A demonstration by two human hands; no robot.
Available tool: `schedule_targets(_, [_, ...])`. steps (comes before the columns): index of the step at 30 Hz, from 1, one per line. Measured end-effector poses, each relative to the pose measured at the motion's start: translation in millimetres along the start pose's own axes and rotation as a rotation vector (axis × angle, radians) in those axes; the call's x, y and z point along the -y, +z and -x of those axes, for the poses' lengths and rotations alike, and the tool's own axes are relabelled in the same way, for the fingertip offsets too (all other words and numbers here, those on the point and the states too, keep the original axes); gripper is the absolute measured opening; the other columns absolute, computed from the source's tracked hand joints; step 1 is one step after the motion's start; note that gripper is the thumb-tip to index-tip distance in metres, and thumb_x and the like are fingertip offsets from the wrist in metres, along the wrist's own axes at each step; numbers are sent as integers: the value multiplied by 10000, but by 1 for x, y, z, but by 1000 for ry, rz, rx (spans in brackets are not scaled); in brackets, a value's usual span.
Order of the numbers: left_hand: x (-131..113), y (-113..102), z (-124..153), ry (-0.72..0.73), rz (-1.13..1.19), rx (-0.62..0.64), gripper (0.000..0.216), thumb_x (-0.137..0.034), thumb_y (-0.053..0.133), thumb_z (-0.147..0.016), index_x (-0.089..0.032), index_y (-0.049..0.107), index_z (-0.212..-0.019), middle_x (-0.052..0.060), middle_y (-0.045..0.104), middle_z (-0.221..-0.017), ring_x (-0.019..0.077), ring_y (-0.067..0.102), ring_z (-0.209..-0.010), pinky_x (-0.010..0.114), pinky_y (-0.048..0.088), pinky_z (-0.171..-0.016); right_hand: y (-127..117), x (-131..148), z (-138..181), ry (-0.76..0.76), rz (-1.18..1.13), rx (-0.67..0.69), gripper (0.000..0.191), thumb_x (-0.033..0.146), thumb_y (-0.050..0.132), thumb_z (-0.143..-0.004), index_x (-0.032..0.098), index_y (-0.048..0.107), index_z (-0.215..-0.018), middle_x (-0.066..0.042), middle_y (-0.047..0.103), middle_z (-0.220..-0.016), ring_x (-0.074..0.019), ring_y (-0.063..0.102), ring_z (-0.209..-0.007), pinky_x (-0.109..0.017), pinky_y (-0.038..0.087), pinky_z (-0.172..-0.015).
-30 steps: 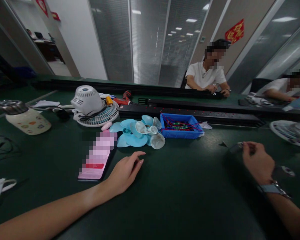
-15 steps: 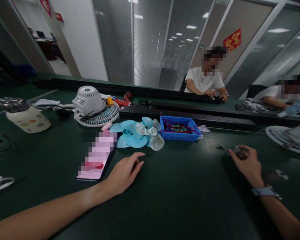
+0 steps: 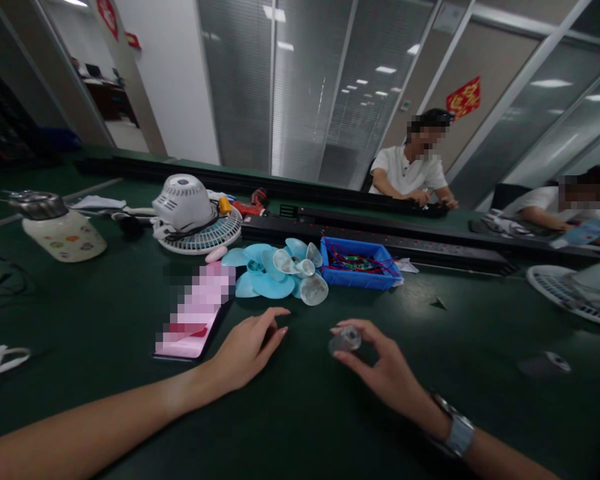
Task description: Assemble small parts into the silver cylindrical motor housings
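My right hand pinches a small round grey part between thumb and fingers, just above the dark green table. My left hand rests on the table with its fingers loosely stretched out, holding nothing. It lies beside a phone with a pink screen. A pile of light blue and clear fan blades sits just beyond both hands.
A blue bin of red wires stands behind the blades. A white fan motor on a grille and a water bottle lie at the left. Another fan grille is at the right. Two people sit across the table.
My right hand has carried the small grey part from the far right of the table leftward to the middle, near my left hand. The left hand has stayed put.
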State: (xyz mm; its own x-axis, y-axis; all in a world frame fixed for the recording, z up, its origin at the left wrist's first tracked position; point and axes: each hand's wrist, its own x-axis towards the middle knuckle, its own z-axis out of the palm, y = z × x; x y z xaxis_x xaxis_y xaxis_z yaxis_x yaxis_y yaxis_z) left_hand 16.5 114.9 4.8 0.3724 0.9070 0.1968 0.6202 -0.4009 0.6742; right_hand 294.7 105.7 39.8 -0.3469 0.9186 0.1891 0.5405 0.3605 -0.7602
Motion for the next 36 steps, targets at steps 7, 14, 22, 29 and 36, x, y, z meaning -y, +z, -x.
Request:
schedule_targets(7, [-30,5,4,106,76,13,290,-388,590,-917,-252,597,-1173,29,634,-908,196,577,-826,319,453,-731,34,10,6,9,-103,160,370,366,731,-789,262,615,-1125,-17,675,-1111,-199,624,-1032,-358,484,-921])
schedule_targets(14, [-60,18,-8,136,213,32,177,-378,623,-893,-276,731,-989,50,609,-972,218,567,-937,355,466,-826,39,4,7,-1,-155,134,308,366,725,-791,243,630,-1057,-5,680,-1015,-182,627,-923,-319,478,-822])
schedule_targets(22, [-64,9,-20,98,227,-44,134,-301,651,-881,-262,759,-810,27,602,-855,198,579,-850,324,473,-756,37,4,8,20,-146,124,384,402,764,-744,249,639,-1073,-7,683,-1031,-196,626,-945,-338,473,-835])
schedule_targets(29, [-15,-4,-9,28,26,-59,89,-326,700,-845,-290,776,-873,31,617,-837,221,569,-847,349,459,-755,34,8,7,8,-162,122,406,412,761,-749,282,656,-1119,-21,626,-1104,-198,585,-1035,-355,450,-938])
schedule_targets(36, [2,4,-12,21,-36,69,131,-368,729,-817,-301,767,-923,15,657,-805,217,561,-822,328,426,-723,27,5,6,136,-240,165,343,465,735,-763,230,704,-1010,-19,597,-870,-161,547,-812,-302,453,-738])
